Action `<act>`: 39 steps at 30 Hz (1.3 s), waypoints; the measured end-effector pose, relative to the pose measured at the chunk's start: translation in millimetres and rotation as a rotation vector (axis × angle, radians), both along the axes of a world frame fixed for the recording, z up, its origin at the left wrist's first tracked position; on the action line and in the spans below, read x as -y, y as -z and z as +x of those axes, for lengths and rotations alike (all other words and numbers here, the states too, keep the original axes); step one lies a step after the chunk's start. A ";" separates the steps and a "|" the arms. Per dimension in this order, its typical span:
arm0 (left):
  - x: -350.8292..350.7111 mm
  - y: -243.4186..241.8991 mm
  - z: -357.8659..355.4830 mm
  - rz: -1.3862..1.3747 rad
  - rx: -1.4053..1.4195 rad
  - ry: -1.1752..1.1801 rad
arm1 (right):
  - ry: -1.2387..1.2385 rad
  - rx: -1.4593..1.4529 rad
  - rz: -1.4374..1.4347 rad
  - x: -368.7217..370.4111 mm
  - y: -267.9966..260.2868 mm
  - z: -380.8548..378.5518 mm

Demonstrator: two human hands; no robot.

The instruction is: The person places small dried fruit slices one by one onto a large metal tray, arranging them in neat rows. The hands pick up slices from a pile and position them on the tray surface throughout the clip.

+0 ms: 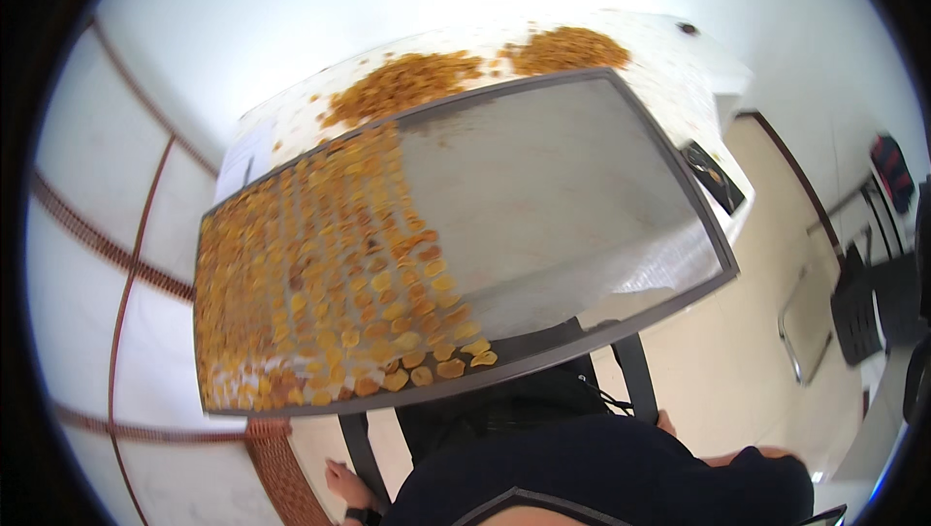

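Before me lies a large framed tray with a dull metal or glass-like surface (538, 184). Rows of thin orange-yellow dried slices (327, 257) cover its left half. Two heaps of similar small pieces, one at the centre (407, 82) and one further right (567, 50), lie beyond the tray's far edge. My left hand (346, 484), with a dark band at the wrist, hangs low beside the chair's left armrest; its fingers are not clear. Of my right hand (665, 423) only a small part shows beside the right armrest; the rest is hidden.
A white-covered table (676, 68) stands under the tray. A sheet of paper (244, 159) with a pen lies at its left, a black object (713, 175) at its right. Black armrests (636, 377) flank me. A black chair (858, 308) stands at right, and tiled wall is at left.
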State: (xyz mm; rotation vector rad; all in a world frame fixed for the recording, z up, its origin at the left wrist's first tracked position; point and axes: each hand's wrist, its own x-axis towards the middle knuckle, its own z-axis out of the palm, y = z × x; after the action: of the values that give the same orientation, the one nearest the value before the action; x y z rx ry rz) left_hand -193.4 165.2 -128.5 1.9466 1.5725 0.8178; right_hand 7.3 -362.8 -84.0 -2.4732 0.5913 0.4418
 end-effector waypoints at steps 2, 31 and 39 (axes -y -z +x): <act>12.4 -13.9 3.2 -0.086 0.144 -0.073 | -0.009 0.004 0.014 3.4 4.9 7.6; 48.9 -105.1 45.1 -0.555 0.746 0.111 | -0.326 -0.029 -0.026 26.9 -2.4 13.1; 79.6 -223.2 136.8 -1.862 1.195 0.358 | -1.368 -0.248 -0.380 -22.1 -153.7 102.9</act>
State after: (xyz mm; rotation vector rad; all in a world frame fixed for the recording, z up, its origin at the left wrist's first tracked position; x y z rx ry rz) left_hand -56.6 85.6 94.7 0.1257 0.5111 0.0118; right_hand 110.3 -340.7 69.7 -2.8468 -1.1634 1.2031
